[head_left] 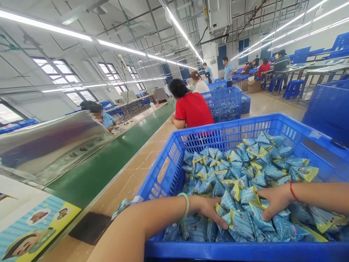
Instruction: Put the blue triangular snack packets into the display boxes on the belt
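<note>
A blue plastic crate (163,182) is heaped with small triangular packets (215,169) in light blue with yellow edges. My left hand (211,210), below a pale green bangle (185,207), reaches into the heap with its thumb over a packet and its fingers partly buried. Facing it, my right hand (276,199) has a red string (292,191) at the wrist and grips packets from the other side, thumb down and fingertips covered. Several packets (241,222) are bunched between the two hands.
Left of the crate runs a green conveyor belt (117,163) with a wooden ledge. A person in red (193,109) sits beyond the crate, another person (107,120) across the belt. A printed box (35,229) lies at lower left. More blue crates (223,102) stand behind.
</note>
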A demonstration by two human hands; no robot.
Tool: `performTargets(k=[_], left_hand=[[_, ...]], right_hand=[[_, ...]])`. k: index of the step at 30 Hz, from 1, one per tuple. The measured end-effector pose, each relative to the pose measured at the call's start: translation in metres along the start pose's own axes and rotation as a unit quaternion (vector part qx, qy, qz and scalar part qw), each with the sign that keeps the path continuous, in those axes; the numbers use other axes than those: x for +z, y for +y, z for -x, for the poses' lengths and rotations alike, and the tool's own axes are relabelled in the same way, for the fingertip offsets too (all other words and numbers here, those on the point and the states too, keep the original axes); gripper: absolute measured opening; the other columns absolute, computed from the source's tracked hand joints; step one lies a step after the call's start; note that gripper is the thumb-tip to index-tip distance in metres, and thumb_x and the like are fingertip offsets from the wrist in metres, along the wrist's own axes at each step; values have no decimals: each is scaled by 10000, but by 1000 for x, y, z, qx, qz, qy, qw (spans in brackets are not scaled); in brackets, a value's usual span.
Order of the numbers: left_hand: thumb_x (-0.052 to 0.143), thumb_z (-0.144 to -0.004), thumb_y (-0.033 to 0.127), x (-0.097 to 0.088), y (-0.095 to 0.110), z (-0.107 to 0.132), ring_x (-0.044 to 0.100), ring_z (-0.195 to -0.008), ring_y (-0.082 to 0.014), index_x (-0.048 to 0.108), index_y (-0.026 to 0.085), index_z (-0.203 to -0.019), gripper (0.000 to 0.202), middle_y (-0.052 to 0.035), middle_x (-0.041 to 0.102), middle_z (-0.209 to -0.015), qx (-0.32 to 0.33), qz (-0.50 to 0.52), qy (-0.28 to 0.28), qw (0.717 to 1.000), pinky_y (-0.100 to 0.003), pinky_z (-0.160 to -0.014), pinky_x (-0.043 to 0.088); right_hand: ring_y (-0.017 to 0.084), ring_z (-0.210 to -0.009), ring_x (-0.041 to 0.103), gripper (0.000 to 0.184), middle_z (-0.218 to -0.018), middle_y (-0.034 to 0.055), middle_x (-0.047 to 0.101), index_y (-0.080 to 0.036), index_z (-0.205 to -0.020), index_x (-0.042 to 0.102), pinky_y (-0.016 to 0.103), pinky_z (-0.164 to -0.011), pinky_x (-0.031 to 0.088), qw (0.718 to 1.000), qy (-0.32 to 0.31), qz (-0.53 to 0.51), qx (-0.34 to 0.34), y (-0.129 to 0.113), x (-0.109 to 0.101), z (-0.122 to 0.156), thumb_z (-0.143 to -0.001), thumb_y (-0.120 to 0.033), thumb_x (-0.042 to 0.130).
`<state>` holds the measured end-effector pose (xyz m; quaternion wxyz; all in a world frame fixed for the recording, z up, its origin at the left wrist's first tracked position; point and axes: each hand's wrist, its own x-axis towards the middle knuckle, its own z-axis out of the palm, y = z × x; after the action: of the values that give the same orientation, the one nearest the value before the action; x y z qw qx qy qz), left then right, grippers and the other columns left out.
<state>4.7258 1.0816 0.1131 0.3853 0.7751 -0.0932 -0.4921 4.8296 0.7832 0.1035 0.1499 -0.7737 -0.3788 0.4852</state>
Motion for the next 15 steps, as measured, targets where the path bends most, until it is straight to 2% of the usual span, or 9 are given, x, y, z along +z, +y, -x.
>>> performTargets(k=[2,5,9,12,15], left_hand=[[1009,-317,584,-1,-4,-2,429,-1465,-383,486,257,-1471,1308,-71,558,-1512,-2,18,-7,1000,-538,-1267,298],[1011,-294,583,-2,-9,-5,448,-1450,-380,547,238,-1403,1251,-65,622,-1430,4,22,-13,1000,-543,-1266,300],[986,-323,639,1,-11,-9,496,-1410,-384,625,226,-1291,1112,-48,673,-1347,20,29,-38,999,-564,-1239,341],[984,-353,636,3,-16,-11,500,-1410,-378,624,238,-1296,1085,-42,673,-1353,37,23,-24,999,-559,-1242,337],[967,-367,669,4,-23,-13,526,-1387,-378,617,248,-1325,1104,-48,665,-1380,28,2,-2,1000,-554,-1226,361]], right_hand=[[449,-1472,389,1252,-1574,215,439,-93,-1543,447,532,-1250,280,1000,-15,2,16,0,2,-1,-555,-793,765],[442,-1477,382,1257,-1572,201,444,-98,-1541,446,517,-1253,280,1000,-12,-14,1,-1,4,-1,-544,-794,766],[461,-1400,468,1221,-1485,212,532,-87,-1485,499,548,-1213,337,999,-5,-36,-7,-5,5,0,-532,-806,758],[464,-1370,494,1192,-1448,208,570,-96,-1443,531,553,-1192,360,999,-1,-43,-7,-6,5,-1,-513,-802,769],[455,-1384,483,1231,-1480,207,552,-87,-1456,515,534,-1199,356,999,-3,-41,-10,-6,5,-3,-486,-797,781]])
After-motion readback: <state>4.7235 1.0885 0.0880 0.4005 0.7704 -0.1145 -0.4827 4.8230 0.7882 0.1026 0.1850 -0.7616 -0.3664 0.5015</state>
